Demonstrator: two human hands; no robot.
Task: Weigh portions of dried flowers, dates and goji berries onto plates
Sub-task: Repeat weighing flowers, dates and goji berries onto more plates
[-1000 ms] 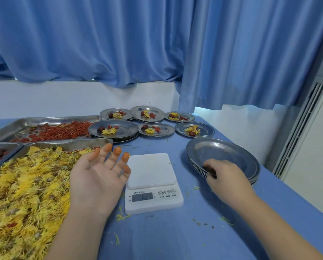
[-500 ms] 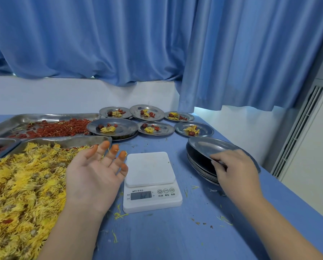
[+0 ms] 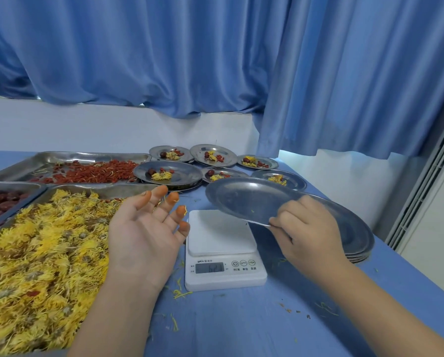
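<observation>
My right hand [image 3: 306, 228] pinches the near rim of a grey steel plate [image 3: 246, 199]. It is flecked with yellow specks and held tilted in the air above the scale's [image 3: 222, 249] back right corner. Its far edge hangs near the filled plates [image 3: 168, 173] behind the scale. My left hand [image 3: 146, 235] lies slack, palm up, left of the scale, holding nothing. The stack [image 3: 355, 233] sits right of the scale, and petal-strewn table [image 3: 241, 323] lies in front.

Blue curtains [image 3: 215, 60], white wall [image 3: 87, 130]

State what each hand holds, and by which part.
The right hand pinches a metal plate by its near rim; the left hand holds nothing.
</observation>
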